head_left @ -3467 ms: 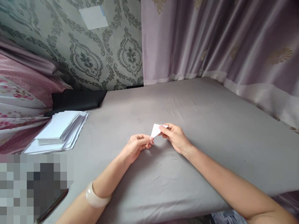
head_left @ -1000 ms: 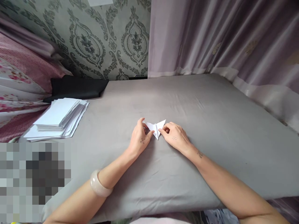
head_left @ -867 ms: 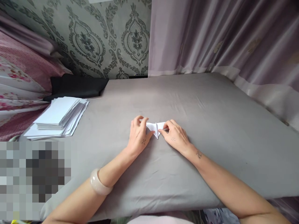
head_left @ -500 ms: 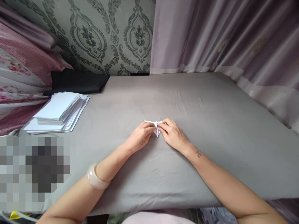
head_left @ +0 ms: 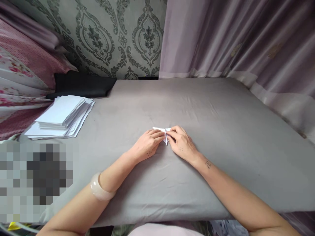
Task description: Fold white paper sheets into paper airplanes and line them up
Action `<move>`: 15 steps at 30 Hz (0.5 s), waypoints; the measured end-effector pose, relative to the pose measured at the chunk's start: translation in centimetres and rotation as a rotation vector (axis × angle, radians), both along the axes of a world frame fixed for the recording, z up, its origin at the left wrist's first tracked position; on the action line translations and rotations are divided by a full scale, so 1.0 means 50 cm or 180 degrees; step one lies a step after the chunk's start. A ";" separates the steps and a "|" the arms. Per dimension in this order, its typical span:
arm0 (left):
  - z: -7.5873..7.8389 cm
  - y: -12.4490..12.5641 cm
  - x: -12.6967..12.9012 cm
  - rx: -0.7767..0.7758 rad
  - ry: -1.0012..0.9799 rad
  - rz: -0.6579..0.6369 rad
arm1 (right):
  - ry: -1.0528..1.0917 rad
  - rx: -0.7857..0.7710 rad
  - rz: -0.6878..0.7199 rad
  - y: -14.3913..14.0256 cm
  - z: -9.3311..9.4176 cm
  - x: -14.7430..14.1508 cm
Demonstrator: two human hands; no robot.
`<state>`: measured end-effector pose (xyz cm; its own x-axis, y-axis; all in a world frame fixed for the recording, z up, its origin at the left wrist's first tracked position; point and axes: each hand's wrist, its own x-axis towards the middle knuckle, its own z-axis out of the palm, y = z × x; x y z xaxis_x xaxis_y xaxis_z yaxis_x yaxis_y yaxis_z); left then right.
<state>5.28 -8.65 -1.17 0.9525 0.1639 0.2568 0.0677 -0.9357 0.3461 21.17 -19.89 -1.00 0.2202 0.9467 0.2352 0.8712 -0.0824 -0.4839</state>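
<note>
Small white folded paper piece [head_left: 164, 132] sits at frame centre on the grey sheet-covered surface [head_left: 221, 137], already creased into a pointed shape; folding looks partly done, more creases likely left. My left hand [head_left: 147, 146] and right hand [head_left: 180, 144] both pinch it, fingers curled. Stack of white paper sheets [head_left: 61, 116] at left, unused.

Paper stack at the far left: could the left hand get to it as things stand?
Probably yes. The paper stack lies uncovered on the grey sheet, with bare sheet between it and the left hand, which is on the folded paper.
</note>
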 end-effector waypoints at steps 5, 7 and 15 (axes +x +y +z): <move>-0.001 0.001 -0.004 -0.0048 -0.0040 0.0065 | -0.0557 -0.0145 0.0045 -0.007 0.013 -0.015; 0.000 0.000 -0.004 -0.0099 -0.0004 0.0103 | -0.0844 -0.0238 0.0104 -0.006 0.017 -0.020; 0.002 -0.004 0.000 -0.0156 -0.0065 0.0167 | -0.1310 -0.0378 0.0290 0.005 0.023 -0.021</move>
